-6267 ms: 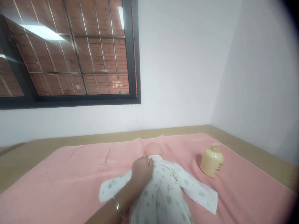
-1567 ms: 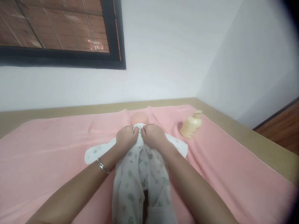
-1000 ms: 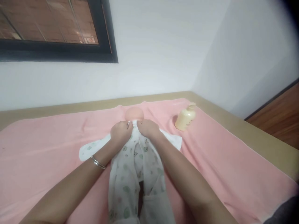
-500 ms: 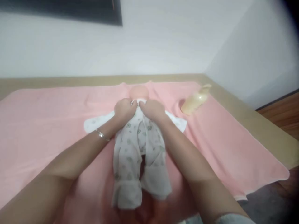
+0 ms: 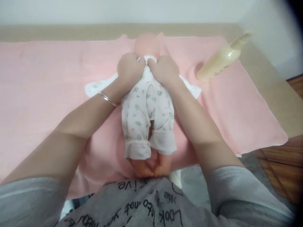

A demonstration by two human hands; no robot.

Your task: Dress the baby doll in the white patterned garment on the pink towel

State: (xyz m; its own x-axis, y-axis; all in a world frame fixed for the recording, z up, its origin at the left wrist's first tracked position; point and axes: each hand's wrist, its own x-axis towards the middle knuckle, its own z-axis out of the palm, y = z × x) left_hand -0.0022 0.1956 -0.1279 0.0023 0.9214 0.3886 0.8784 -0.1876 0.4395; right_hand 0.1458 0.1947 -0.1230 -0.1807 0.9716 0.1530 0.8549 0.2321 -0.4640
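Right hand [image 5: 166,71] is in on the action now! Six seconds ago only the left hand [image 5: 129,70] was up at the neckline; the view has since tipped down, the window is gone, and two small bare feet [image 5: 163,165] show at the near edge. And what are they working on? A bald, pink plastic doll [image 5: 147,45], stretched out on the smooth pink cloth [image 5: 239,113] that covers the beige worktop [image 5: 281,91], head away from the person, feet right up by the grey shirt with black lettering [image 5: 142,208]. It wears a white fabric garment with green leaf-like prints [image 5: 138,110], sleeves spread to both sides.

Good technique here, I'd judge, means taking cloth only, clear of the neck, and keeping the tension equal on both sides; tug harder on one and the collar would likely twist.

Look at that symmetry! Both forearms angle inward, elbows wide, backs of the hands uppermost, knuckles nearly level. Fingers are curled in on each side, pinching the collar with thumbs close together; the fingertips underneath are hidden.
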